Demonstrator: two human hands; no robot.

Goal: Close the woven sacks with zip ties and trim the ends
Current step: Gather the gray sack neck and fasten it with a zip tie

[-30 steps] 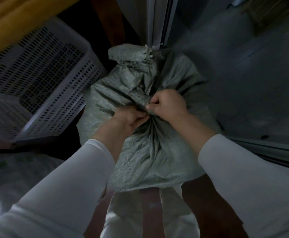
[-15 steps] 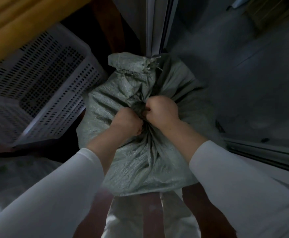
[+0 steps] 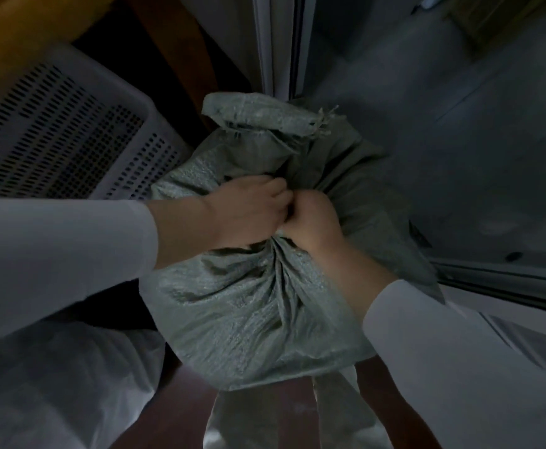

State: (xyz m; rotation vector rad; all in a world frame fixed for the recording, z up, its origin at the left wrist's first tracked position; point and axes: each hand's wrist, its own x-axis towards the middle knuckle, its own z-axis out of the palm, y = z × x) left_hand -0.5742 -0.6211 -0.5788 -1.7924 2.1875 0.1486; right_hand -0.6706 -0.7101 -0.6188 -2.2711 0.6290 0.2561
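Reaches in sideways now with left hand [image 3: 249, 212], not from below; grips sack [image 3: 249, 306] neck beside right hand [image 3: 313, 222], both clenched on it, loose top just beyond.

Coarse matt woven sack [image 3: 249, 306], perforated plastic crate [image 3: 70, 140], smooth cloth sleeves [image 3: 54, 254]

The person wears long white sleeves. The left sleeve [image 3: 64, 254] and the right sleeve [image 3: 459, 367] are plain and smooth, and each ends a little above the wrist. The left hand [image 3: 249, 212] and the right hand [image 3: 313, 222] are bare.
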